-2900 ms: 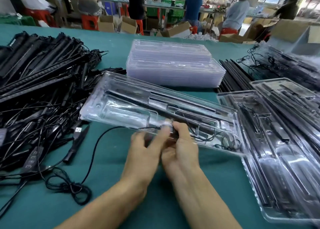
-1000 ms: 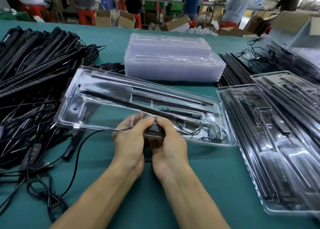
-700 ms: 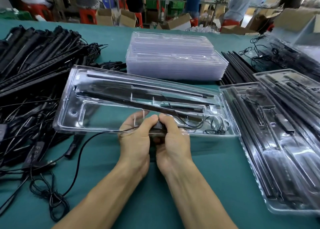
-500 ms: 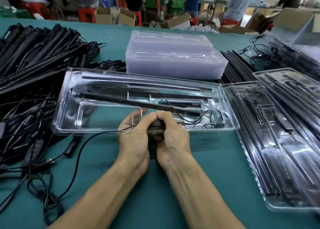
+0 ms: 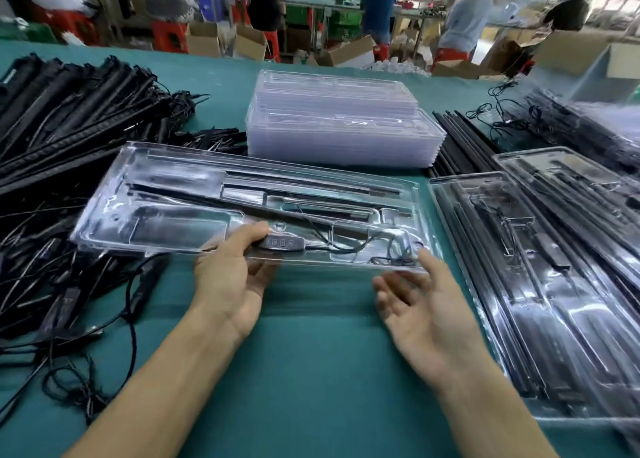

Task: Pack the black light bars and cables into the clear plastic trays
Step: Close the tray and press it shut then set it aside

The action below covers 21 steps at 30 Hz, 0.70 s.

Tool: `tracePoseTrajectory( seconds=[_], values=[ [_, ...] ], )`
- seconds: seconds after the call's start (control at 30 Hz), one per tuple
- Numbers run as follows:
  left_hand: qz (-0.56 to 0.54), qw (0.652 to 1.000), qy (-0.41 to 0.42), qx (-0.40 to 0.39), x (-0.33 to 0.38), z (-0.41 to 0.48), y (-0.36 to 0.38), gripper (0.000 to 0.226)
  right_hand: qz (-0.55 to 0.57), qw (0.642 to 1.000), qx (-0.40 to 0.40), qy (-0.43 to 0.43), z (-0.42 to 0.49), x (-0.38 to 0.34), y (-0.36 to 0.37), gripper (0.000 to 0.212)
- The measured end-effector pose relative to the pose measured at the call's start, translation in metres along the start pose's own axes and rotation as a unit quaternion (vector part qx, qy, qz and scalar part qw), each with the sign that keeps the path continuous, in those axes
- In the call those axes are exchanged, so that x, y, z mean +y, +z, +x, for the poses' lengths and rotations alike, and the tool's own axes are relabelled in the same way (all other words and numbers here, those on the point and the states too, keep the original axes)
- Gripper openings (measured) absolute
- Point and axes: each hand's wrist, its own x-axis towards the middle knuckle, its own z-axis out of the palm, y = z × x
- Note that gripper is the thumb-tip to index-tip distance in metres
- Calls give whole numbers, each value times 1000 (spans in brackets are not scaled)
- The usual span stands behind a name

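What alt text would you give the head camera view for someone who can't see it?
A person's left hand pinches the near edge of a clear tray holding a black light bar, cable and controller, while the open right hand hovers by its right corner. Loose bars lie left, empty trays behind, filled trays right.

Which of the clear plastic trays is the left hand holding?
The middle clear plastic tray: the left hand pinches its near edge. The packed trays on the right and the empty stack behind lie untouched.
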Motion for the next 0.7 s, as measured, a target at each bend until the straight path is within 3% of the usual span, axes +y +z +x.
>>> tracePoseTrajectory(
  seconds=[0.17,0.33,0.5,0.63,0.7],
  values=[
    [5,1000,-2,-5,6,3,-3,18,-150,988,-33,-6,2,-27,-14,14],
    [14,1000,9,1,9,5,-4,24,-344,936,-67,-31,3,-44,-23,24],
    [30,999,5,29,11,9,-7,11,-388,917,-91,3,6,-43,-29,30],
    [0,998,19,56,7,11,-6,34,-409,903,-129,-20,10,-37,-33,39],
    [-3,998,21,67,3,11,-6,29,-400,906,-140,-29,11,-35,-33,39]
  ],
)
